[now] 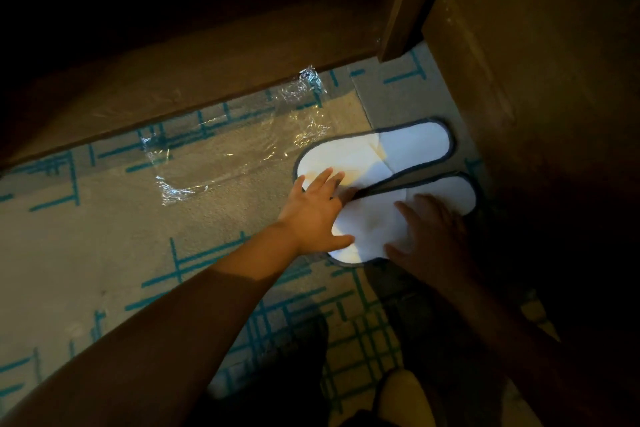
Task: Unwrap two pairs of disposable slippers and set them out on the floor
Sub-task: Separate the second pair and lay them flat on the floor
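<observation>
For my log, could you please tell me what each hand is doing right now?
Left hand: open, fingers spread, resting on the slippers.
Right hand: open, flat on the nearer slipper.

Left hand (317, 215) flat, fingers spread, right hand (431, 236) flat, shadowed

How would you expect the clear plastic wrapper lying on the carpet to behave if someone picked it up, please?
The clear plastic wrapper is thin and crinkled, so it would probably flop limply and weigh almost nothing. Its glossy creases suggest it may be slippery to pinch. Lying flat on the carpet, it seems unlikely to roll.
</observation>
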`<state>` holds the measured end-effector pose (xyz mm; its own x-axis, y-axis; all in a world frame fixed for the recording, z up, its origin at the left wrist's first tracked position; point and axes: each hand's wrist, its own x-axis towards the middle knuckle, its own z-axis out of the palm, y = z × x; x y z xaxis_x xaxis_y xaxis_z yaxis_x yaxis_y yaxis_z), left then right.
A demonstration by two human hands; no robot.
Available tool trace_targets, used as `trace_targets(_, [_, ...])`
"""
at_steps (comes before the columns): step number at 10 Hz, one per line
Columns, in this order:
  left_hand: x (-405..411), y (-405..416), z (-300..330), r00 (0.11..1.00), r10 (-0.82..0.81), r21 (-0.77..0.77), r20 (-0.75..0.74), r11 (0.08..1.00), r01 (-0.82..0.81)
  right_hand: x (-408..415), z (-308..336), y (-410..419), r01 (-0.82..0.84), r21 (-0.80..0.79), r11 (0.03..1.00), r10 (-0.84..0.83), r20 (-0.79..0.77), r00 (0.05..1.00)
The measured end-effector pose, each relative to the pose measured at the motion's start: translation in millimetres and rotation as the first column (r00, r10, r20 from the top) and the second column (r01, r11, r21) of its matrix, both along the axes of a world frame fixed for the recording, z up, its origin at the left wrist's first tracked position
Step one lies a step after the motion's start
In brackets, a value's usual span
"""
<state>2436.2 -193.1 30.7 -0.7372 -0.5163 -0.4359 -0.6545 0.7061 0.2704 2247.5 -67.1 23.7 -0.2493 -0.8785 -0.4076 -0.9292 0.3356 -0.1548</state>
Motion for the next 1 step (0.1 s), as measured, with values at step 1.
trace_targets(1, [3.9, -7.2, 25.4, 0.995, 0.056, 0.025, -0.085, 0.998, -0.054, 8.9, 18.1, -15.7, 0.009, -0.043, 0.999, -0.009, -0.012, 1.000])
